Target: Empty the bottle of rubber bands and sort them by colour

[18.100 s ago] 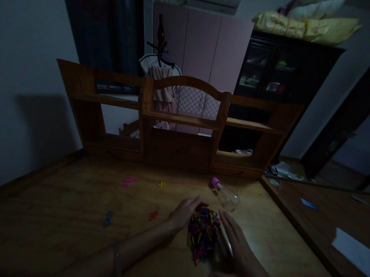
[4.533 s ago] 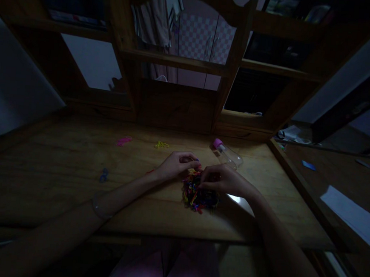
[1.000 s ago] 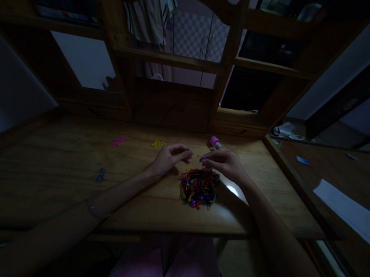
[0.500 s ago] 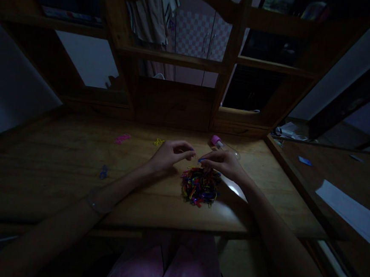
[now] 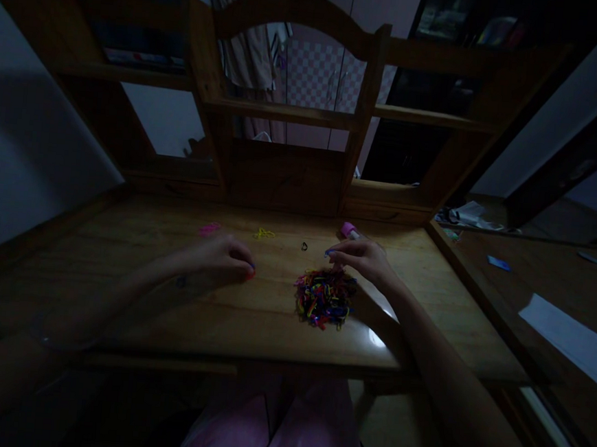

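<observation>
Wooden desk point(image 5: 269, 331), mixed pile point(image 5: 325, 298) near its front edge

Small loops in red, yellow, blue, purple and other colours make up the pile, which sits between the two hands, nearer the right. The right hand point(image 5: 365, 258) is just above its far edge, thumb and forefinger drawn narrow. A speck of blue shows at their tips; whether it is a loop or a fingernail is unclear, so I can't say if those fingers hold anything.

The left hand point(image 5: 223, 257) is well apart from the pile, slightly blurred, its fingers curled in close to the thumb. Red loops point(image 5: 251, 274) show right at the fingertips, partly covered; I can't make out whether they are gripped or only touched. A thin band point(image 5: 69, 345) circles the wrist.

One black loop point(image 5: 304, 246) lies alone on the wood beyond the pile. Farther left are yellow loops point(image 5: 264, 233), then pink loops point(image 5: 210, 229), each a separate little group. Blue loops point(image 5: 181, 281) lie dimly beside the left forearm.

Behind the right hand, mostly hidden by it, lies a clear bottle point(image 5: 354, 235) with a pink cap point(image 5: 348, 229). White paper point(image 5: 568, 338) and a small blue card point(image 5: 499, 263) are off to the right.
</observation>
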Demonstrator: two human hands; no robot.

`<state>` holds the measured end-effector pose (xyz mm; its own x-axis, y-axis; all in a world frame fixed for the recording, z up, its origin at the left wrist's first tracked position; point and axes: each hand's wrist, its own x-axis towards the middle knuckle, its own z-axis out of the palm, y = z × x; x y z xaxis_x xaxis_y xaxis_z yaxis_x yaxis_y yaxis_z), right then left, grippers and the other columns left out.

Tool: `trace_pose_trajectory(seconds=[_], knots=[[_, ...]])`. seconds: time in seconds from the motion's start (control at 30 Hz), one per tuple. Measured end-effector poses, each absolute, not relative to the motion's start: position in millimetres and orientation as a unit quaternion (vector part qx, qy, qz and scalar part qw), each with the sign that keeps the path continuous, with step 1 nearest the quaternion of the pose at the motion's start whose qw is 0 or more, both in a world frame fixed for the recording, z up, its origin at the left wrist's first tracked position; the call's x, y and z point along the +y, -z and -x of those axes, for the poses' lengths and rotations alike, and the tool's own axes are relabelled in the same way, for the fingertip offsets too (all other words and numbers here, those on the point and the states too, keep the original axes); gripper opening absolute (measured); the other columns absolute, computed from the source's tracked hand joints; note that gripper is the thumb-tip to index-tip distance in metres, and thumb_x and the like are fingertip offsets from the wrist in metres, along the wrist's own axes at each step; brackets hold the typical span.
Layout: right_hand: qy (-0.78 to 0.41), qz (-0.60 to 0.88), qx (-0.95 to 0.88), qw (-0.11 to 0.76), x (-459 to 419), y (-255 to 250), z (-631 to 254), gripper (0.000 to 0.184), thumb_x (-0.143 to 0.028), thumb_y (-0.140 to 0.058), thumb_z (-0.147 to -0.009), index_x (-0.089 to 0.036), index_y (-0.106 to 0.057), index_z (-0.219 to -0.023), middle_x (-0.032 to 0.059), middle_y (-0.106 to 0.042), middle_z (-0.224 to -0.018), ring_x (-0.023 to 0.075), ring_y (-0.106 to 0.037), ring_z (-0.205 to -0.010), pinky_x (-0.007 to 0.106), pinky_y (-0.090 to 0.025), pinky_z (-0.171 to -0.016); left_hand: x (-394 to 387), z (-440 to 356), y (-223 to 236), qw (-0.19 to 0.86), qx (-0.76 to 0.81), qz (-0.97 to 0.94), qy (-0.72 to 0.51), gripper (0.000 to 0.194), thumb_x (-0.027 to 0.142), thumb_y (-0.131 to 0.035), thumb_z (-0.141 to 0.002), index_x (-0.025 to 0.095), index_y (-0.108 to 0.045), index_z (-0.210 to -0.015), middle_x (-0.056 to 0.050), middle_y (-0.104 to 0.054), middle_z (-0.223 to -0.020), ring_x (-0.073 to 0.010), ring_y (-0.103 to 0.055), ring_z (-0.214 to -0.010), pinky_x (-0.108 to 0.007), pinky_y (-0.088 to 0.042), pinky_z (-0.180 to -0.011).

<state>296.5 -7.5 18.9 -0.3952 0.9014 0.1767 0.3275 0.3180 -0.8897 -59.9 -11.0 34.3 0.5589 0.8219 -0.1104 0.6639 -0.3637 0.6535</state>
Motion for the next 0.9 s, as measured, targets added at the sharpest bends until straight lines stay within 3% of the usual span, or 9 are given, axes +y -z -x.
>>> trace_pose_trajectory(seconds=[0.1,0.3,0.5,0.6,0.77,0.9], knots=[[-0.412,0.421,-0.725,0.358,-6.4,-17.5,-297.2,0.025,-0.041,-0.07,-0.08,-0.018,-0.076,-0.088,0.0058,-0.072,-0.074,0.0157,-0.064,-0.066,0.03,-0.05,-0.064,-7.0,60.7,-28.3,0.317,0.454,-0.823,-0.125,0.022,0.041,-0.066,-0.075,0.025,-0.078,-0.084,-0.005,-0.076,-0.081,-0.0203,-0.069,-0.073,-0.025,-0.051,-0.064],[-0.496,0.389,-0.695,0.347,-8.7,-17.2,-292.9,0.03,-0.041,-0.07,-0.079,-0.015,-0.075,-0.093,0.007,-0.072,-0.079,0.0143,-0.064,-0.066,0.03,-0.052,-0.066,-17.3,18.7,-44.3,0.32,0.468,-0.778,-0.27,0.025,0.04,-0.07,-0.076,0.022,-0.077,-0.092,-0.004,-0.077,-0.082,-0.0195,-0.071,-0.075,-0.027,-0.053,-0.071],[-0.541,0.36,-0.68,0.339,-13.7,-19.0,-288.1,0.034,-0.045,-0.068,-0.081,-0.015,-0.075,-0.095,0.0083,-0.072,-0.08,0.0148,-0.064,-0.069,0.03,-0.052,-0.068,-43.4,-47.4,-38.8,0.242,0.424,-0.786,-0.379,0.021,0.033,-0.065,-0.084,0.023,-0.076,-0.099,-0.004,-0.076,-0.101,-0.021,-0.07,-0.091,-0.031,-0.052,-0.084],[-0.539,0.362,-0.679,0.342,-14.0,-19.7,-288.0,0.035,-0.046,-0.069,-0.08,-0.014,-0.075,-0.092,0.0072,-0.071,-0.074,0.0152,-0.064,-0.068,0.03,-0.051,-0.068,-49.0,-65.0,-35.1,0.195,0.391,-0.816,-0.379,0.024,0.024,-0.061,-0.087,0.025,-0.073,-0.108,-0.004,-0.075,-0.103,-0.0205,-0.07,-0.091,-0.031,-0.053,-0.083],[-0.547,0.365,-0.65,0.381,-10.1,-15.0,-290.6,0.032,-0.045,-0.069,-0.08,-0.014,-0.074,-0.087,0.0055,-0.07,-0.075,0.0136,-0.062,-0.066,0.027,-0.049,-0.066,-48.2,-74.9,-30.5,0.127,0.323,-0.871,-0.347,0.048,0.008,-0.059,-0.083,0.026,-0.06,-0.128,-0.006,-0.065,-0.126,-0.0216,-0.063,-0.112,-0.035,-0.049,-0.096],[-0.559,0.375,-0.634,0.381,-6.9,-9.6,-292.5,0.032,-0.046,-0.069,-0.08,-0.014,-0.073,-0.083,0.0066,-0.07,-0.078,0.0128,-0.062,-0.067,0.026,-0.048,-0.066,-44.4,-81.0,-27.5,0.103,0.321,-0.871,-0.357,0.043,0.008,-0.051,-0.087,0.025,-0.061,-0.126,-0.007,-0.066,-0.123,-0.0205,-0.063,-0.11,-0.037,-0.049,-0.096]])
